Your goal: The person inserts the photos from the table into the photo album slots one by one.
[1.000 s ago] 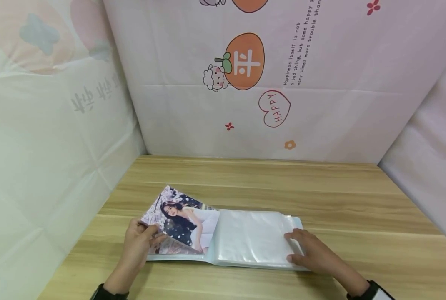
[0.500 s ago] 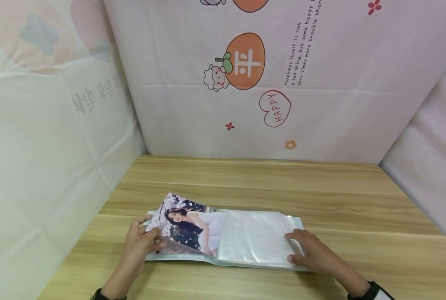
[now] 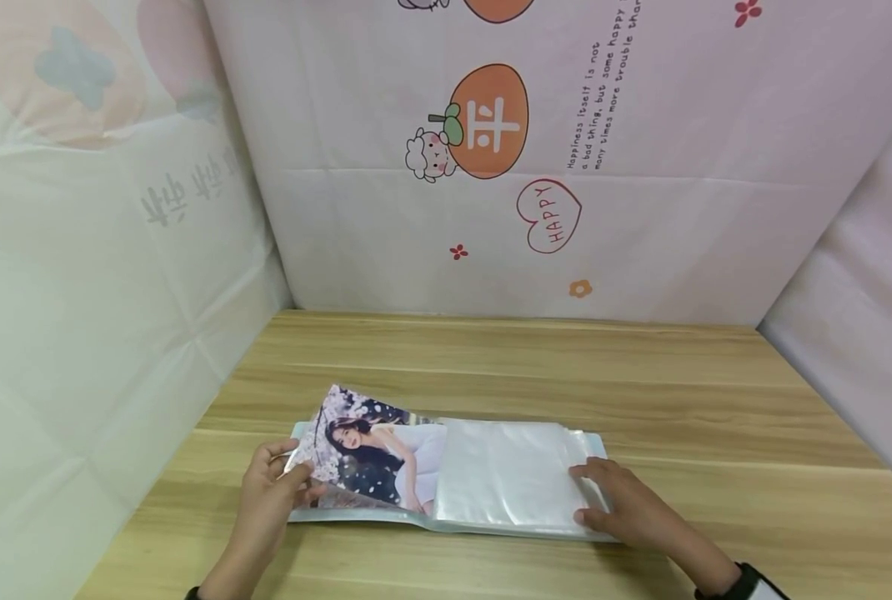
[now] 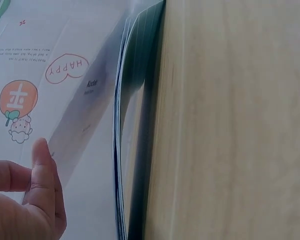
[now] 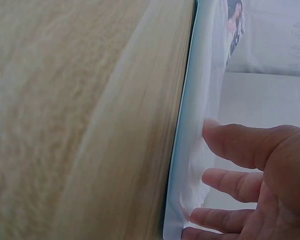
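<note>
A photo album [image 3: 509, 475] with clear sleeves lies spread on the table. Over its left page slants a glossy photo [image 3: 374, 458] of a person in white among blossoms, its upper left corner sticking out past the page. My left hand [image 3: 266, 492] pinches the photo's left edge between thumb and fingers. In the left wrist view the photo's pale back [image 4: 87, 100] carries Kodak print, and the album pages curve beside it. My right hand [image 3: 626, 504] rests on the right page's outer edge, fingertips spread on the plastic, as the right wrist view also shows. Another picture partly shows beneath the photo.
The wood-grain table [image 3: 521, 358] extends behind and to both sides of the album. White printed cloth [image 3: 371, 233] hangs along the back, and similar cloth walls stand at left and right.
The photo has come down and slid a little right, lying flatter over the left page. My left hand's fingers have shifted along its edge. The right hand has stayed put.
</note>
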The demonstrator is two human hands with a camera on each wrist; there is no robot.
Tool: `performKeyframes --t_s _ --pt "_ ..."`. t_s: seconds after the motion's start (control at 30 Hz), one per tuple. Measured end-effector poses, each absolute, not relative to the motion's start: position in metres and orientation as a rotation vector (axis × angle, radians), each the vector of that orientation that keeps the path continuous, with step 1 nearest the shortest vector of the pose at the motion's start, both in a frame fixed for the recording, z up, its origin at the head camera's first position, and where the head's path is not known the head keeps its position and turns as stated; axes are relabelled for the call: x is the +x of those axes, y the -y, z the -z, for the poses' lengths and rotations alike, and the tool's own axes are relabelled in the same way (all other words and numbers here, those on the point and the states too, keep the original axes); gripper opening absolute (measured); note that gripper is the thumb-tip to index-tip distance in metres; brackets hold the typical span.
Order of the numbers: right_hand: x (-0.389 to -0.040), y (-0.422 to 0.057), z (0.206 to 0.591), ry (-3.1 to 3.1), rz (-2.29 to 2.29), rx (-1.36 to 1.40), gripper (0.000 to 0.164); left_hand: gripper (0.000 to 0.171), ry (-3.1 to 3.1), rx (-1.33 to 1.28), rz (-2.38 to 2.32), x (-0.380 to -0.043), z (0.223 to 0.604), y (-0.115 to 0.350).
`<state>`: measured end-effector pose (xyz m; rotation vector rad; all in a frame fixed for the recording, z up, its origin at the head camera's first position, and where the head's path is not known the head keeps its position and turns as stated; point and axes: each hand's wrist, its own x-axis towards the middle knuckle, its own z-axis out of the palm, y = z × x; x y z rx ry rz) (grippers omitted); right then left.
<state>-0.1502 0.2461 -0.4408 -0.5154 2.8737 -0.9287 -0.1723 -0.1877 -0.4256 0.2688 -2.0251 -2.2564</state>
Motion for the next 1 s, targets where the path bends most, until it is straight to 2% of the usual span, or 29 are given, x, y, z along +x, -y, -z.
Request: performKeyframes --t_s 0.57,1.0 --pt "-0.149 -0.245 0.441 -2.894 0.906 -0.557 0.049 0.039 2.032 0.287 2.294 -0.172 0.429 0.196" --pt "-0.149 -0.240 0.438 -2.891 0.906 -0.526 0.048 0.033 2.089 0.289 2.297 -0.173 0.423 0.199"
